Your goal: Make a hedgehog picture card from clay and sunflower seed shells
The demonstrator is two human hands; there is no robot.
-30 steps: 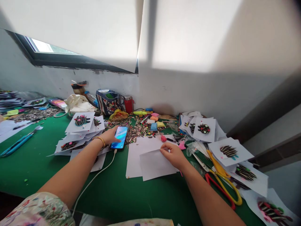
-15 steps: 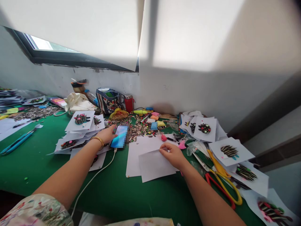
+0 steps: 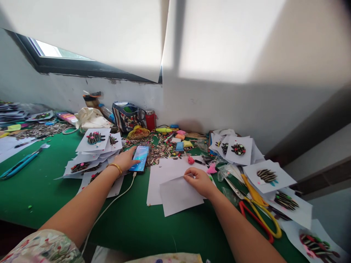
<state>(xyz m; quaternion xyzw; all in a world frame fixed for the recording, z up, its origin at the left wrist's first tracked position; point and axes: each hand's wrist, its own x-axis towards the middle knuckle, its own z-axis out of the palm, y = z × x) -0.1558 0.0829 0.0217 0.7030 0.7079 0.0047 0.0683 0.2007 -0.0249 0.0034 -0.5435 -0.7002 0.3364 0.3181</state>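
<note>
My left hand [image 3: 124, 159] lies at the left side of a smartphone [image 3: 139, 157], fingers apart, with the thumb on its lit screen. The phone rests on the table with a white charging cable [image 3: 120, 194] plugged into its near end. In a pinch between thumb and fingers, my right hand [image 3: 200, 181] holds the upper edge of a blank white sheet of paper [image 3: 181, 197]. That sheet is tilted and overlaps more white paper [image 3: 155, 182] behind it. Just beyond the right hand are a pink lump of clay [image 3: 212, 168] and a dark pen [image 3: 201, 162].
Cards with striped seed designs are stacked on the left [image 3: 93, 140] and right [image 3: 239, 150]. Scissors with red and yellow handles [image 3: 263, 215] lie right of my forearm. Loose sunflower seeds [image 3: 160, 151] and clay packets [image 3: 179, 146] cover the back. A blue cutter [image 3: 23, 164] lies far left.
My left thumb has come down onto the phone screen, which shows a different picture. My right hand has drawn the sheet slightly toward me and to the left.
</note>
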